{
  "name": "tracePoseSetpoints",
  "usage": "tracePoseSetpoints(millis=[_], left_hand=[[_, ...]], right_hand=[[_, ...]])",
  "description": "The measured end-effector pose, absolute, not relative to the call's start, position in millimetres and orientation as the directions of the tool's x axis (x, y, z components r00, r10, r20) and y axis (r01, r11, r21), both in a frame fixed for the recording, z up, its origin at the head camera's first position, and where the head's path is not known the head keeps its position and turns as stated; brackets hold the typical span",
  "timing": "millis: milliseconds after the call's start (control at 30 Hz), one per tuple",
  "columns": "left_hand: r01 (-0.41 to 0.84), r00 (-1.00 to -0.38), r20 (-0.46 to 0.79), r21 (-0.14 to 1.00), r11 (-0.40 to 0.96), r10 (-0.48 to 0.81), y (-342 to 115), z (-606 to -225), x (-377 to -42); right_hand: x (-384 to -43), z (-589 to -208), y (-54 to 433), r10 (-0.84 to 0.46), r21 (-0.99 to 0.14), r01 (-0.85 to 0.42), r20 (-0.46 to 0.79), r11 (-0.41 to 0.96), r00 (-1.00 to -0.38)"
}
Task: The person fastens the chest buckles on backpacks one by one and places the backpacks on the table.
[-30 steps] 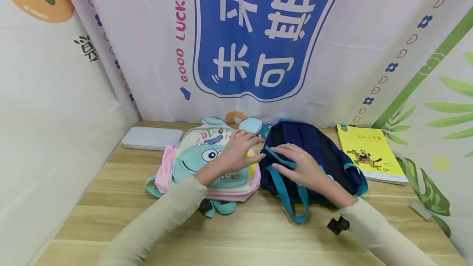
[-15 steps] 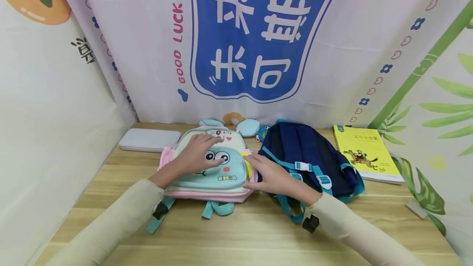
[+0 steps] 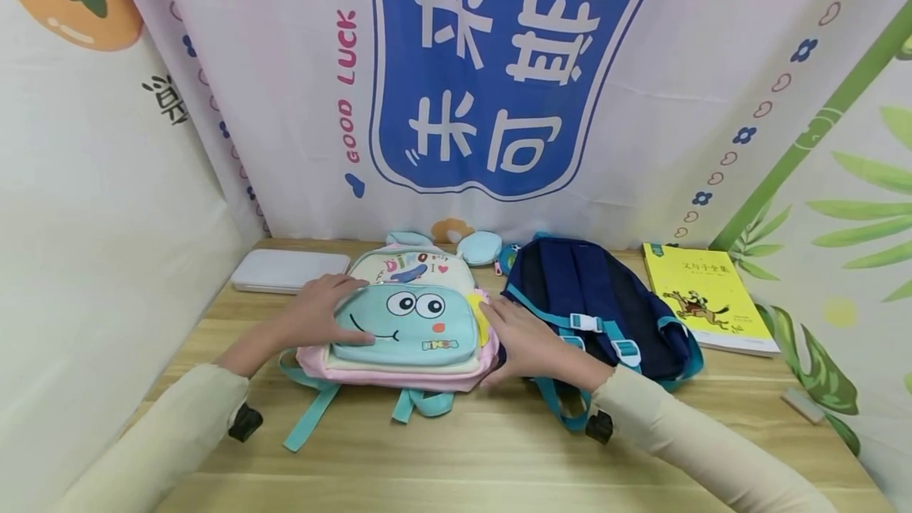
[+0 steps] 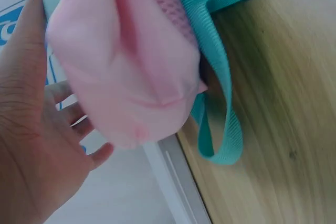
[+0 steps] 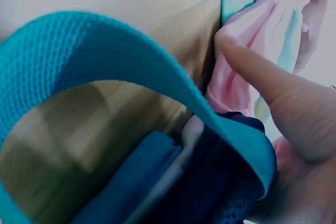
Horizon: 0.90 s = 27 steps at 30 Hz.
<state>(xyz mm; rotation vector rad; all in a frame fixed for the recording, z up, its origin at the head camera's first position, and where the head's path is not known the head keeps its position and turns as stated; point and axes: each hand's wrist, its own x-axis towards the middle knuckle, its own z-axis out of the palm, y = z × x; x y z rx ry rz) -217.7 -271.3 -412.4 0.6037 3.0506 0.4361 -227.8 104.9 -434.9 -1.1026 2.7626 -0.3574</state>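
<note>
A small pink and mint backpack (image 3: 406, 327) with a cartoon dinosaur face lies flat on the wooden table. My left hand (image 3: 295, 323) is at its left side, thumb over the front pocket and fingers spread. In the left wrist view those fingers reach behind the pink side panel (image 4: 126, 66). At the opposite side, my right hand (image 3: 530, 343) has its fingers along the yellow trim and its thumb near the lower corner. The right wrist view has that thumb against the pink fabric (image 5: 239, 72). Neither hand is curled round the bag.
Beside the right hand lies a navy backpack (image 3: 594, 283) with teal straps, one looping toward the front. A yellow book (image 3: 705, 291) is at the far right, a white flat case (image 3: 288, 269) at the back left. A small grey block (image 3: 803, 404) lies near the right edge.
My left hand has moved left, from over the pink backpack to its left side. My right hand has come left from the navy backpack to the pink one's right side.
</note>
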Motion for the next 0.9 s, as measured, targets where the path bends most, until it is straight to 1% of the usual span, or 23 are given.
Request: tracePoseSetpoints(millis=[200,367,567,767,833,900], left_hand=[[0.377,-0.914,-0.015,0.334,0.864,0.404,-287,-405,-211],[0.354,-0.912,-0.066,0.372,0.858,0.405,-294,-405,-206],[0.358,-0.901,-0.091,0.394,0.846,0.424,-292,-411,-202],[0.359,-0.898,-0.079,0.434,0.826,0.432,-290,-416,-202],[0.361,-0.898,-0.077,0.435,0.824,0.434,-289,-415,-202],[0.365,-0.895,-0.076,0.443,0.819,0.44,-288,-415,-202]], right_hand=[[-225,-443,101,-0.662,-0.198,-0.641,-0.069,0.742,-0.746],[-224,-447,98,-0.644,-0.189,-0.629,-0.026,0.754,-0.765],[-221,-447,99,-0.635,-0.325,-0.61,0.037,0.722,-0.771],[-220,-445,104,-0.622,-0.487,-0.551,0.021,0.677,-0.783],[-218,-442,106,-0.609,-0.542,-0.51,-0.004,0.668,-0.793],[-217,-441,108,-0.603,-0.577,-0.489,-0.006,0.654,-0.798]])
